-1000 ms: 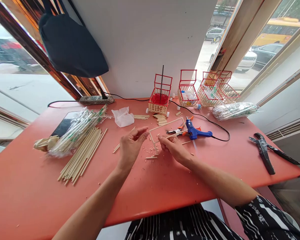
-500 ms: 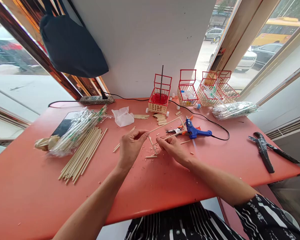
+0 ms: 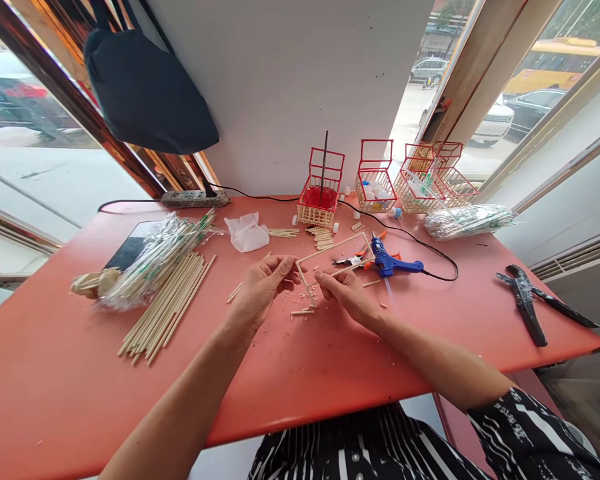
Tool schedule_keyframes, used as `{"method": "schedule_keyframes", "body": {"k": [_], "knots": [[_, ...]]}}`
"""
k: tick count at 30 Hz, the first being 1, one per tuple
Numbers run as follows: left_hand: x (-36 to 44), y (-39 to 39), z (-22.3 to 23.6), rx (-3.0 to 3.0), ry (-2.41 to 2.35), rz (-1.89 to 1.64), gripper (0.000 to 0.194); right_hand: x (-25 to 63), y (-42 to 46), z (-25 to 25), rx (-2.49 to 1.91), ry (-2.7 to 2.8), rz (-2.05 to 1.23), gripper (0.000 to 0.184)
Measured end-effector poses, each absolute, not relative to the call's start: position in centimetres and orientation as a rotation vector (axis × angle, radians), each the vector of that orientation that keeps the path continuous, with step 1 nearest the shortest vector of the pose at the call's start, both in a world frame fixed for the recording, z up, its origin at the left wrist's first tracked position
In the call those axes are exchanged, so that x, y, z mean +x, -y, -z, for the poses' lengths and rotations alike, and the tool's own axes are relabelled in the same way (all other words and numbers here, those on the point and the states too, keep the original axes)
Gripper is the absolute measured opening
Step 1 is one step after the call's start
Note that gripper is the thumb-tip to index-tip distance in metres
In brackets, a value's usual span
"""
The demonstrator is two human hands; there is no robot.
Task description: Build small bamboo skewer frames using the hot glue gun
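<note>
The left hand (image 3: pixel 263 287) and right hand (image 3: pixel 347 293) pinch the thin stick frame (image 3: pixel 330 248) by its left end, above the surface (image 3: pixel 290 373), left of the blue glue gun (image 3: pixel 390 265); a light, level grip should best preserve square corners.

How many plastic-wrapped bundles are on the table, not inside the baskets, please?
2: a plastic-wrapped bundle beside the loose sticks on the left, and another bundle on the right, by the rightmost red-trimmed basket. Others may be hidden.
</note>
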State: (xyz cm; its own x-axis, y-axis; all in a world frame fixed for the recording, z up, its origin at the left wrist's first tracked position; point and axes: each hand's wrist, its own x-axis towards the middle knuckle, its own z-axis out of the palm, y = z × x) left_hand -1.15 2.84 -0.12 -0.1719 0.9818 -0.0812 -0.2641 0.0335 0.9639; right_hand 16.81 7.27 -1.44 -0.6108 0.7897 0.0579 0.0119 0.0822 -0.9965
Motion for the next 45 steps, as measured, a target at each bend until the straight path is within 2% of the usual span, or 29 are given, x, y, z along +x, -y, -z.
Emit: {"method": "schedule_keyframes", "body": {"k": [8, 16, 21, 27, 33, 40, 45], "knots": [[-0.9, -2.7, 0.0, 0.964, -1.25, -1.428, 0.03, 16.8, -7.2, 1.4, -0.828, 1.795, -1.581, 0.056], [-0.6, -2.6, -0.4, 0.802, -1.156, -1.483, 0.033, 16.7, -7.4, 1.6, -0.886, 1.783, -1.583, 0.061], [-0.7, -2.9, 0.3, 0.691, -1.065, -1.489, 0.034, 16.3, -7.4, 1.7, -0.872, 1.725, -1.545, 0.054], [0.1, -2.9, 0.4, 0.641, -1.023, -1.485, 0.037, 16.3, -7.4, 1.7, -0.803, 1.733, -1.659, 0.05], [0.3, -2.6, 0.0, 0.773, -1.062, -1.419, 0.04, 16.6, -7.9, 2.3, -0.902, 1.793, -1.473, 0.05], [0.1, -2.8, 0.3, 0.825, -1.13, -1.443, 0.035, 16.8, -7.7, 2.1, -0.921, 1.939, -1.162, 0.038], [0.0, -3.0, 0.6, 0.62, -1.053, -1.505, 0.037, 17.0, -8.0, 1.6, -0.839, 1.874, -1.224, 0.029]]}}
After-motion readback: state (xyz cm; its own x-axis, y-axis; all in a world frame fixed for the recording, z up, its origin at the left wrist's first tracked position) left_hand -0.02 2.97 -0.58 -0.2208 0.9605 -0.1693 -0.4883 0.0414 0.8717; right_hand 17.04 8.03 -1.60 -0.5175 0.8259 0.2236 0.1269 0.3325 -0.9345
